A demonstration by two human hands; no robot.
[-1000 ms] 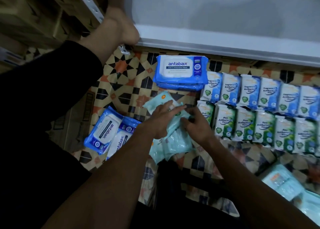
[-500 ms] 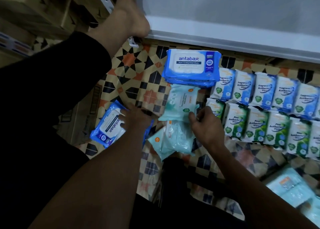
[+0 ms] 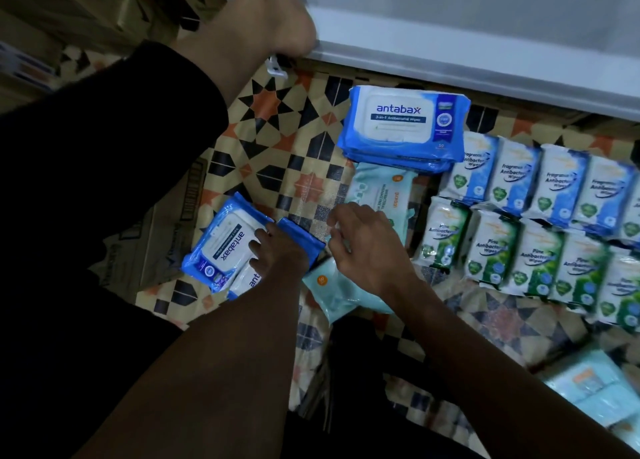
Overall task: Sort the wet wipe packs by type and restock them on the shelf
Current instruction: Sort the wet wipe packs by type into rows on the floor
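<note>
My left hand (image 3: 277, 250) rests fingers-down on two blue antabax packs (image 3: 225, 247) lying on the patterned floor at the left; whether it grips one I cannot tell. My right hand (image 3: 367, 247) hovers with spread fingers over pale teal packs: one (image 3: 381, 188) lies beyond it, another (image 3: 332, 292) under the wrist. A stack of blue antabax packs (image 3: 405, 126) sits by the white shelf edge (image 3: 450, 74). To the right run a row of blue Fragrance packs (image 3: 519, 184) and a row of green Pine packs (image 3: 491, 250).
My bare foot (image 3: 273, 18) and black-clad leg (image 3: 104, 139) stretch toward the shelf's left corner. A flattened cardboard box (image 3: 152, 236) lies left of the packs. More teal packs (image 3: 595, 389) lie at the lower right. Cardboard boxes (image 3: 69, 8) stand at the upper left.
My left hand has left the teal packs and moved left onto the blue antabax packs. One teal pack now lies below the antabax stack. My right hand has opened above the teal packs.
</note>
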